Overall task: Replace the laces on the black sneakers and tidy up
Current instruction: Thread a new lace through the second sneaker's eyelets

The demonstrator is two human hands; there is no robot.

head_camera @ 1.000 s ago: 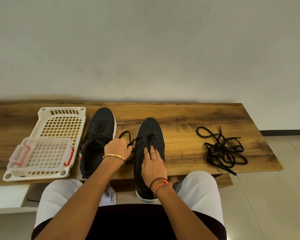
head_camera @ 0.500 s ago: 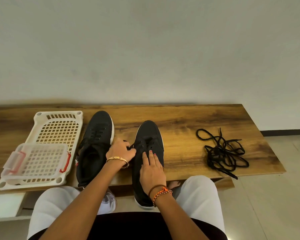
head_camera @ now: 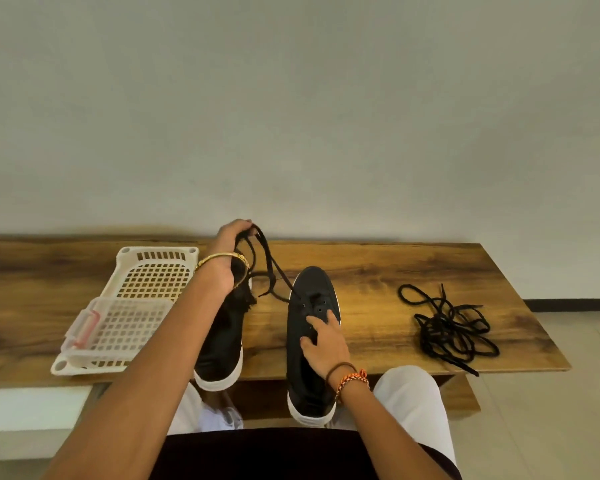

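Black lace is pinched in the raised left hand, apparently drawing it from the right sneaker on the wooden bench, while the right hand presses, fingers open, steadying that shoe.

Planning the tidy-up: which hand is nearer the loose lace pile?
Right. The right hand rests on the sneaker beside the lace pile; the left hand holds a lace farther away.

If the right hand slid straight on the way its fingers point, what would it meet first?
The right hand rests on the right sneaker, fingers pointing toward the toe. It would likely first reach the eyelets where the black lace leaves the shoe.
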